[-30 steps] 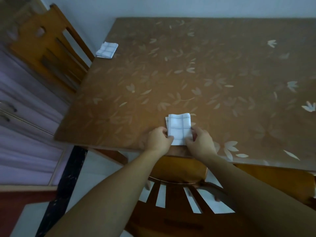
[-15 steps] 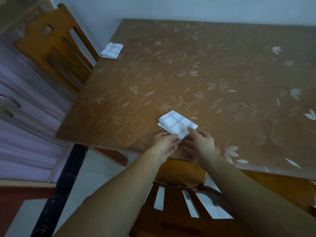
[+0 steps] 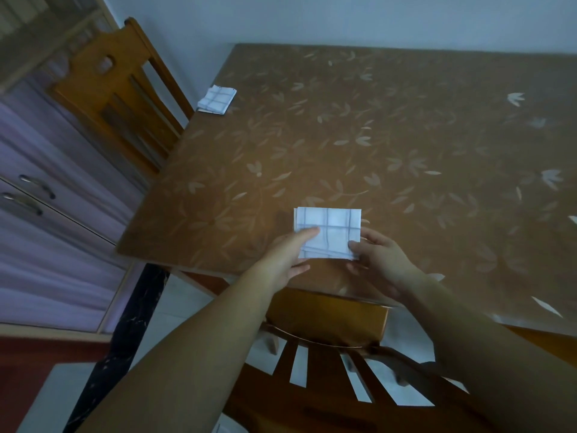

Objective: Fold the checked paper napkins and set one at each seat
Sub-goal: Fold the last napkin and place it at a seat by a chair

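Note:
A folded white napkin with grey check lines point(image 3: 331, 228) is held near the table's front edge, above the chair in front of me. My left hand point(image 3: 285, 256) pinches its left side, thumb on top. My right hand point(image 3: 379, 256) grips its lower right corner. I cannot tell whether the napkin touches the table. A second folded checked napkin point(image 3: 217, 99) lies at the table's far left edge, beside the other chair.
The brown table point(image 3: 406, 145) has a leaf-patterned cover and stands against the back wall. One wooden chair point(image 3: 118, 89) is at its left side, another point(image 3: 337, 354) is tucked under the front edge. A purple cabinet with handles point(image 3: 37, 195) stands at left.
The napkin was turned from a tilted, diamond-like pose to lie square with the table edge. Both hands shifted to its left and right sides.

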`<action>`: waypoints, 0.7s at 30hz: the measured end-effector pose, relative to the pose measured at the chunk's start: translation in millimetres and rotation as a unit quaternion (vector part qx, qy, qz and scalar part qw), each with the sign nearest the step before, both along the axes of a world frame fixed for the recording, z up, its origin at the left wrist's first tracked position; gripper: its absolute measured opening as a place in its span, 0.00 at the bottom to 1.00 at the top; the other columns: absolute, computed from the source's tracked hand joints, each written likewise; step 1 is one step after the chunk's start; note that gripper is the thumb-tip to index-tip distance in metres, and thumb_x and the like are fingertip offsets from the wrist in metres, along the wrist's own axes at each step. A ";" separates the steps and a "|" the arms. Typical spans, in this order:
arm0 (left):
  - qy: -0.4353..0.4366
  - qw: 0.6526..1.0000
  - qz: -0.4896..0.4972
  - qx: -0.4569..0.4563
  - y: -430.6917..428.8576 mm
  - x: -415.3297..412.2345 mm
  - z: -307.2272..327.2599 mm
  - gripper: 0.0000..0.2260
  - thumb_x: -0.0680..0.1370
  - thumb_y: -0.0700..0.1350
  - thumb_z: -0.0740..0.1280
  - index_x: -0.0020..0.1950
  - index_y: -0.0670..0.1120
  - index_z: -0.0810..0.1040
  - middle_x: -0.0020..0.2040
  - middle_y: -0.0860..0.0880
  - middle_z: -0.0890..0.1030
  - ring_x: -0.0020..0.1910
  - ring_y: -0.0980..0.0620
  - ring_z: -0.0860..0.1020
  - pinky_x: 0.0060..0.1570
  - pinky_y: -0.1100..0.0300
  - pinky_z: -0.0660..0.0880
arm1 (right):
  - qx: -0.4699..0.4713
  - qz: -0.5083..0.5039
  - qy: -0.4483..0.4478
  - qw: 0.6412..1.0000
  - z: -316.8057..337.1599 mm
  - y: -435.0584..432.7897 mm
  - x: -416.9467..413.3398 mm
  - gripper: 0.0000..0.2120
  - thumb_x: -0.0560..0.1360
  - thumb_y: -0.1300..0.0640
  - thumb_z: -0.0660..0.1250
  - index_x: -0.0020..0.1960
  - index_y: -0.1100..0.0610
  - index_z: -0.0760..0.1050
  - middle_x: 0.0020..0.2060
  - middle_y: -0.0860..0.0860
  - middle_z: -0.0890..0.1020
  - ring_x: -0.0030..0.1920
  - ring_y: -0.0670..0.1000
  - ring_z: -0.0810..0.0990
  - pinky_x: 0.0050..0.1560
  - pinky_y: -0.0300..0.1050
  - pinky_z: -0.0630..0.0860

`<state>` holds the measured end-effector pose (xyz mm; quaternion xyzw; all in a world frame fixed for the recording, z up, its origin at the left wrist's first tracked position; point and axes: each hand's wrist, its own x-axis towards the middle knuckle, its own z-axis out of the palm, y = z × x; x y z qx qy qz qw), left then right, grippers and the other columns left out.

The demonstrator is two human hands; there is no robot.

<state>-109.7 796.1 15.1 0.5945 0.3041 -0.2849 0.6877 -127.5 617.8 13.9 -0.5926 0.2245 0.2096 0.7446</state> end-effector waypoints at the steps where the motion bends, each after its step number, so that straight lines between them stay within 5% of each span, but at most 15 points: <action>1: -0.001 1.000 -0.016 -0.009 2.2 -1.5 -0.4 0.15 0.74 0.49 0.73 0.59 0.48 0.77 0.59 0.48 0.79 0.57 0.46 0.78 0.49 0.54 0.79 | -0.016 0.002 -0.001 1.000 -1.1 -0.7 -0.9 0.11 0.78 0.66 0.63 0.58 0.57 0.78 0.48 0.55 0.82 0.46 0.53 0.81 0.38 0.42 0.77; 5: -0.080 0.982 -0.126 0.116 8.6 -11.2 -8.4 0.18 0.77 0.39 0.70 0.67 0.43 0.74 0.52 0.48 0.80 0.50 0.48 0.81 0.48 0.55 0.80 | -0.211 0.055 -0.021 0.976 -12.8 -5.4 -8.7 0.16 0.77 0.62 0.68 0.64 0.57 0.75 0.48 0.52 0.82 0.47 0.53 0.81 0.39 0.42 0.78; 9: -0.214 0.895 -0.222 0.321 10.4 -16.5 -21.6 0.31 0.75 0.41 0.69 0.76 0.48 0.62 0.61 0.46 0.77 0.57 0.47 0.77 0.55 0.53 0.75 | -0.389 0.120 -0.077 0.910 -22.5 -4.1 -19.1 0.23 0.75 0.58 0.69 0.68 0.51 0.68 0.42 0.46 0.77 0.39 0.45 0.78 0.31 0.35 0.72; 11: -0.277 0.817 -0.288 0.416 10.4 -22.1 -27.8 0.32 0.75 0.43 0.67 0.76 0.50 0.59 0.69 0.47 0.71 0.66 0.46 0.71 0.62 0.51 0.71 | -0.420 0.135 -0.092 0.893 -23.3 -2.5 -22.0 0.24 0.75 0.59 0.68 0.70 0.50 0.66 0.43 0.48 0.77 0.38 0.44 0.77 0.30 0.36 0.73; 13: -0.326 0.703 -0.355 0.522 8.0 -28.1 -31.2 0.31 0.76 0.46 0.65 0.77 0.52 0.57 0.74 0.48 0.62 0.70 0.45 0.64 0.66 0.49 0.66 | -0.486 0.177 -0.113 0.848 -22.0 -0.3 -25.8 0.23 0.76 0.56 0.65 0.70 0.49 0.65 0.50 0.51 0.77 0.44 0.48 0.77 0.41 0.44 0.79; 16: -0.377 0.577 -0.443 0.574 0.1 -30.8 -36.1 0.30 0.78 0.45 0.60 0.78 0.54 0.53 0.79 0.50 0.51 0.77 0.46 0.52 0.72 0.47 0.56 | -0.654 0.277 -0.188 0.679 -28.4 2.5 -36.9 0.25 0.78 0.50 0.59 0.74 0.50 0.59 0.70 0.53 0.66 0.66 0.56 0.69 0.58 0.52 0.73; 18: -0.369 0.552 -0.487 0.568 -5.5 -30.6 -41.5 0.29 0.80 0.44 0.58 0.79 0.54 0.50 0.80 0.50 0.47 0.78 0.48 0.47 0.75 0.46 0.49 | -0.671 0.332 -0.226 0.624 -33.6 6.5 -43.3 0.28 0.80 0.49 0.55 0.78 0.50 0.53 0.78 0.53 0.55 0.76 0.59 0.56 0.68 0.57 0.64; 21: -0.344 0.567 -0.509 0.549 -7.1 -27.8 -46.0 0.28 0.81 0.44 0.55 0.79 0.52 0.48 0.81 0.51 0.46 0.79 0.51 0.44 0.75 0.46 0.44 | -0.664 0.376 -0.222 0.607 -43.9 7.7 -46.0 0.28 0.82 0.47 0.49 0.79 0.52 0.49 0.80 0.51 0.50 0.79 0.58 0.46 0.73 0.60 0.53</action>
